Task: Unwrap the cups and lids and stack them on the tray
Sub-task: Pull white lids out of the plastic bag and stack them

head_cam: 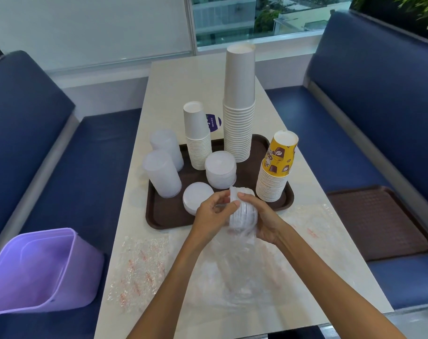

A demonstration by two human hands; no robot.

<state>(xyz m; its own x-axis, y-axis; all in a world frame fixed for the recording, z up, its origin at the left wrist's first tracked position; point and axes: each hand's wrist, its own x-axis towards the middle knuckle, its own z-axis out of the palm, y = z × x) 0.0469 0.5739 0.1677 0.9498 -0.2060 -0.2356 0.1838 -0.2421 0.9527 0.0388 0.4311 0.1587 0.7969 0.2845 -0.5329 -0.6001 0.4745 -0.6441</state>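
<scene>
Bare forearms reach in from the bottom edge over a crumpled clear plastic wrapper (232,272) that lies on the pale worktop (330,277). The wrapper's upper end rises to the hands and is still round the lower part of a stack of white lids (242,214), which is held on its side just above the worktop, at the near rim of the brown tray (164,216).

The left hand (209,211) has its fingers (219,196) curled, and they pinch at the stack's left edge. The right hand (264,216) wraps round the stack's right side, thumb lying over the top. Whether the left fingers grip a lid or only the film cannot be told.

Just beyond the left fingers, on the tray, sits a low stack of lids (196,199), and past the fingertips a taller lid stack (220,170). Further out on the tray stand 2 upside-down stacks of white paper cups, a short one (198,138) and a tall one (240,106). Right of the right hand, at the tray's right edge, is a stack of yellow printed cups (276,167), also base up. Left of the left fingers, at the tray's left edge, stand 2 stacks of clear plastic cups (161,174).

An empty printed wrapper (139,265) lies flat on the worktop below and left of the left hand, and another (310,223) lies right of the right hand. A purple bin (37,270) rests tilted on the blue seat far left, and a 2nd brown tray (379,221) lies on the seat far right.
</scene>
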